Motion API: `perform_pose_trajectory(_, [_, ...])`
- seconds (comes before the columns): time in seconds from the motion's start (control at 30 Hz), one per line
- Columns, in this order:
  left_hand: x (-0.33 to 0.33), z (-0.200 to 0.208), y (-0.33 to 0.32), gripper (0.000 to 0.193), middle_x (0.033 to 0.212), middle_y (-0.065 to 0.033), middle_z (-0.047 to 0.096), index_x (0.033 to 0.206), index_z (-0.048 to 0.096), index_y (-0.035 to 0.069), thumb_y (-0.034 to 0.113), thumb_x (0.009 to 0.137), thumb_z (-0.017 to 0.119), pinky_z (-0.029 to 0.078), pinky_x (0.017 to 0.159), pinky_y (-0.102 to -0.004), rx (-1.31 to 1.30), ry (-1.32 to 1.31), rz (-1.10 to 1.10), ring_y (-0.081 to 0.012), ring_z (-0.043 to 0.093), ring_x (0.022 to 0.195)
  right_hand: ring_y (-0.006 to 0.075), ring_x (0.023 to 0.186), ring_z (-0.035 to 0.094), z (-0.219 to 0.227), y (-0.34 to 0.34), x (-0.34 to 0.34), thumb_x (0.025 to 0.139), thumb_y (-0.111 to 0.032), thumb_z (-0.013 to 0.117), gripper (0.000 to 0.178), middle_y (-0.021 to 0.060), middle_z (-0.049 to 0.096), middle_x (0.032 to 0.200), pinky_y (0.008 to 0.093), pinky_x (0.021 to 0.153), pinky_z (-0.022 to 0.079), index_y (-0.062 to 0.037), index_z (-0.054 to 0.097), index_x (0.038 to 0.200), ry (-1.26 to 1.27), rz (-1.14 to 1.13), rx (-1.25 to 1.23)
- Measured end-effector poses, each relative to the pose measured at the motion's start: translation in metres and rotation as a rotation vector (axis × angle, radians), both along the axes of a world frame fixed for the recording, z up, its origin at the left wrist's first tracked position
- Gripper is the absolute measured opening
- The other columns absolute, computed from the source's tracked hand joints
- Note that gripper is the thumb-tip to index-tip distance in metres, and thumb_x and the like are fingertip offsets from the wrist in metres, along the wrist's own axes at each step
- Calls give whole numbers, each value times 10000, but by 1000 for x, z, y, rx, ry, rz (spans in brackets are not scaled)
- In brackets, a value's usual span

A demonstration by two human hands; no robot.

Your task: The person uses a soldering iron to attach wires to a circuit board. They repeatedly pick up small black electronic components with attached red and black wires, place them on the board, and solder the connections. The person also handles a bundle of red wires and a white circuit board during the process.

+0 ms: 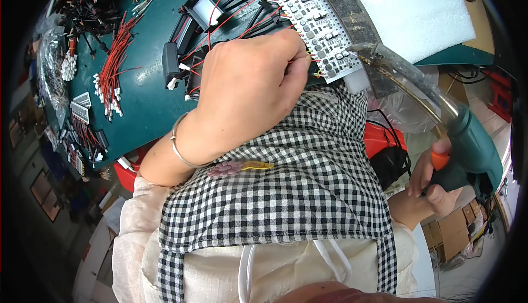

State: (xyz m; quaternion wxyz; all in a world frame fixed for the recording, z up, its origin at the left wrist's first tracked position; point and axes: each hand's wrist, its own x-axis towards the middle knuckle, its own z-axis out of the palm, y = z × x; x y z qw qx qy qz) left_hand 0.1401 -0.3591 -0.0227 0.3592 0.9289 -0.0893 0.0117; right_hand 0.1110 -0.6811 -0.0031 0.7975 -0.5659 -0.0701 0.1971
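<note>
My left hand (253,83) is closed in a pinch at the edge of a white circuit board panel (316,19). A short red wire (314,59) shows between its fingertips and the board's edge; the rest of it is hidden behind the hand. My right hand (434,184) is wrapped round the handle of a green soldering gun (476,143), with a finger at its orange trigger (439,160). The gun's metal tip reaches over the board's lower right edge, close to my left fingertips. Red and black wires run leftward from the board's edge.
Black rectangular housings (203,10) with wires lie left of the board on the green table (143,105). A dark curved bar (357,17) lies along the board, beside white foam (412,11). Bundles of red wires (113,66) and black cables (93,0) lie further left.
</note>
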Motion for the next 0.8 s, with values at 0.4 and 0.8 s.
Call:
perform_pose_trajectory(0.4, [4,-4,-3,120,549,-10,567,690,629,25,30,742,737,385,454,-188,-39,-22,20,-35,484,471,146,451,517,5,-8,-12,746,-182,778,702,50,503,568,244,446,440,133,404,1249,94,40,-138])
perform_pose_trajectory(0.8, [1,-7,-6,106,583,-9,557,725,605,29,0,737,706,360,451,-200,-55,-29,22,-41,446,472,129,407,476,1,10,-17,731,-235,795,604,63,483,601,237,366,417,112,445,1079,38,-109,-255])
